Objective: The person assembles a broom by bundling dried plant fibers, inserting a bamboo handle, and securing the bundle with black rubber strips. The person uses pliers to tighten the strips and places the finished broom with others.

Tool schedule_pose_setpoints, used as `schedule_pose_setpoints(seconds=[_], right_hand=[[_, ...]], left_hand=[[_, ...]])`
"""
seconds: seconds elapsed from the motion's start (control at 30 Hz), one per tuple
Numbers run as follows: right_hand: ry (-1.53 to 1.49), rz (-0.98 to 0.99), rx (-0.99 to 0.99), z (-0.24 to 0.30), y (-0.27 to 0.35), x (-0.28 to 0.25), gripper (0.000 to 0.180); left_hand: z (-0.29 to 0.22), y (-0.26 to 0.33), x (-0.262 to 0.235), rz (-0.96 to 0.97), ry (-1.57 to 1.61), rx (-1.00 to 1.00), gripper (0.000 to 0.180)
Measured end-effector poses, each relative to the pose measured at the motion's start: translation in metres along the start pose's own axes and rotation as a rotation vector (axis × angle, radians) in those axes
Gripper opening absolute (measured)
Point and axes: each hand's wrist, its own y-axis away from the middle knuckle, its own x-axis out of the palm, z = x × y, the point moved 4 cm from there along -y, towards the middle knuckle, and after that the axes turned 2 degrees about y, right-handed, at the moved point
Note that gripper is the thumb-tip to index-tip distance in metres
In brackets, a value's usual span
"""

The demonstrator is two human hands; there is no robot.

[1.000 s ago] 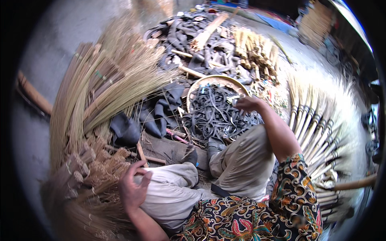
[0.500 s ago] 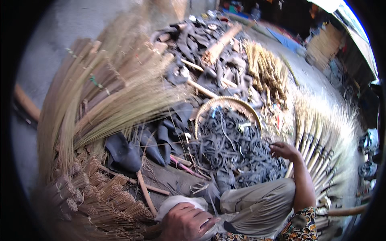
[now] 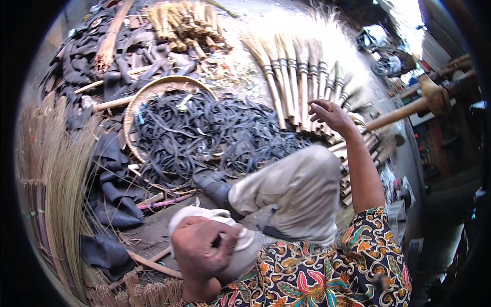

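Right hand (image 3: 331,115) hovering loosely open, empty, above the brooms (image 3: 299,84); left hand (image 3: 204,245) resting curled, empty, on knee (image 3: 240,245).

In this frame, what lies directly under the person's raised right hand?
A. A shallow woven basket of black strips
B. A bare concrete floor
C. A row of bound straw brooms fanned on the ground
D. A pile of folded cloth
C: the right hand hangs, fingers loosely curled, over the row of bound brooms; the woven basket with black strips sits further left.
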Motion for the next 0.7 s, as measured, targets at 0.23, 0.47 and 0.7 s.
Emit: schedule_pose_setpoints(seconds=[0.23,0.47,0.7], right_hand=[[-0.23,-0.235,0.423,-0.223,0.16,-0.022,0.055],[-0.764,-0.624,0.979,-0.425,0.36,0.037,0.055],[-0.766,-0.785,1.404,-0.523,0.446,0.131,0.052]], left_hand=[[0.018,0.023,0.001,-0.123,0.146,-0.098,0.027],[0.019,0.006,-0.011,0.03,0.152,-0.263,0.029],[0.016,-0.033,-0.032,0.081,0.016,-0.39,0.032]])
